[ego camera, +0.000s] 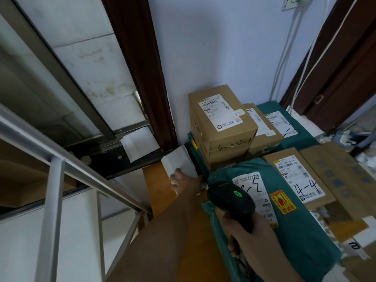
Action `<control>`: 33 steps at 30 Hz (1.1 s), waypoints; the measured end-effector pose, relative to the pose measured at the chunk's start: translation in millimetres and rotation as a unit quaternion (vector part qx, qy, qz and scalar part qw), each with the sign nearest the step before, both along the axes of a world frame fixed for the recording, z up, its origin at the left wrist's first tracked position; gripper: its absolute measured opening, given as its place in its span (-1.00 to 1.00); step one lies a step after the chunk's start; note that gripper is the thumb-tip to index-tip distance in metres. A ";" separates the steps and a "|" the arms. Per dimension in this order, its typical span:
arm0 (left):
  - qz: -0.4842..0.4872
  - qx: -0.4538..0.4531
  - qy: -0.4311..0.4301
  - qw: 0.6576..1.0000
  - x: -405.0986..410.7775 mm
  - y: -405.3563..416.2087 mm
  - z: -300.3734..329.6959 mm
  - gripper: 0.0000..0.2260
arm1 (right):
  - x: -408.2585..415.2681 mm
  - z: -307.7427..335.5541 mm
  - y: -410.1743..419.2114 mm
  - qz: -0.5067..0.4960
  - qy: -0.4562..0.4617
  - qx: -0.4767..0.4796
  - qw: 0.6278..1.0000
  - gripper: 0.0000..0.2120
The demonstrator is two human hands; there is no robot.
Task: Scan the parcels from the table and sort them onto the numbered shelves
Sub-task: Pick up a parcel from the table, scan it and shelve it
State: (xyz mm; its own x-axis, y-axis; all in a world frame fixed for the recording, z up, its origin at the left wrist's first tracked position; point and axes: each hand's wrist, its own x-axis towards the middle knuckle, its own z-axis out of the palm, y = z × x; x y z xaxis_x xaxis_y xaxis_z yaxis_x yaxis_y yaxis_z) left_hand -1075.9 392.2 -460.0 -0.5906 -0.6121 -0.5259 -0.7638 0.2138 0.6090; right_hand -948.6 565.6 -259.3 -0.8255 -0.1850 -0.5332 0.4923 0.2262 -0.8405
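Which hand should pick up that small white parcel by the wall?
Left. The left hand already touches the white parcel, while the right hand is occupied gripping the scanner.

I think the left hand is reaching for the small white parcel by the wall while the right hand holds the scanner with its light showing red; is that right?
Not quite: the head view shows the light on the scanner glowing green, not red. The rest holds: the left hand reaches to the small white parcel by the wall, and the right hand holds the scanner.
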 end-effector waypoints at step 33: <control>0.194 0.544 0.267 0.772 255.1 -77.7 103.5 -0.49 | 109.0 47.6 -16.2 0.010 0.081 0.020 0.996 -0.91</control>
